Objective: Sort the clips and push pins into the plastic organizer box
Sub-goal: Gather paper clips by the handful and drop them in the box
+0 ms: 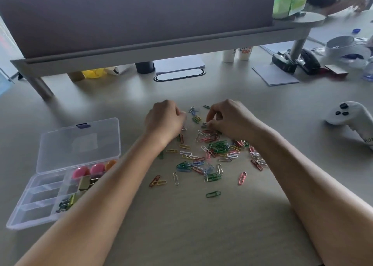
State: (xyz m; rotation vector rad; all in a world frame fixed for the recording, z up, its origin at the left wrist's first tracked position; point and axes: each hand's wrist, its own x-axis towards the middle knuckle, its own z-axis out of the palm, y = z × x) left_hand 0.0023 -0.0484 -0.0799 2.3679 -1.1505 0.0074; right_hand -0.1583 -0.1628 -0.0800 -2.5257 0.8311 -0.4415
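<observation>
I see left hand (165,120) curled closed, contents hidden | right hand (232,118) pinching a small clip (204,124) | clips (212,154) scattered just behind both hands | box (26,215) open, left, near counter (181,225) edge.

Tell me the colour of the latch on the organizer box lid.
Purple; the latch on the clear lid shows best in the head view.
</observation>
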